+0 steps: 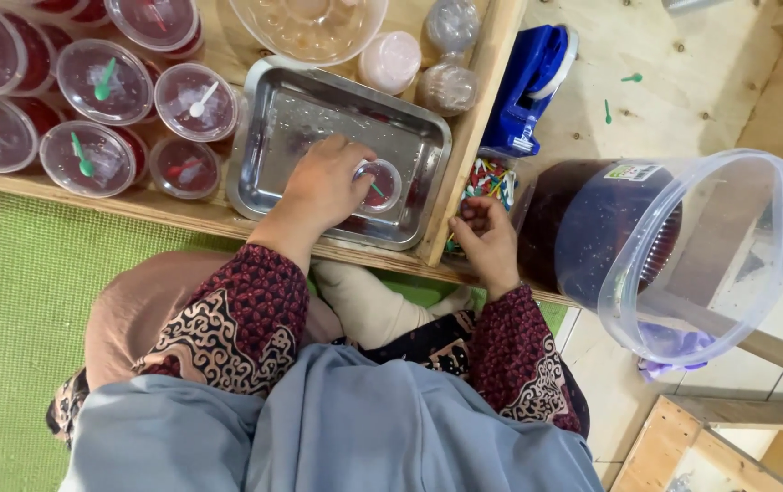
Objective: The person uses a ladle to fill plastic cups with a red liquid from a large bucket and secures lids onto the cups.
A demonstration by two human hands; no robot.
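Left hand (323,187) lies palm-down in the steel tray (286,109), fingers curled over the rim of a small lidded cup (380,186) at the tray's right end; the grip is closed on the cup. Right hand (485,239) rests at the tabletop edge, fingertips pinched in a tub of coloured spoons (490,178); whether a spoon is held cannot be told. Filled cups (104,82) with spoons on their lids stand left of the tray. A tilted clear bucket (683,246) of dark red liquid lies just beside the right hand.

Judgement: hold the cup level, press the lid evenly, and keep the right elbow clear of the bucket.
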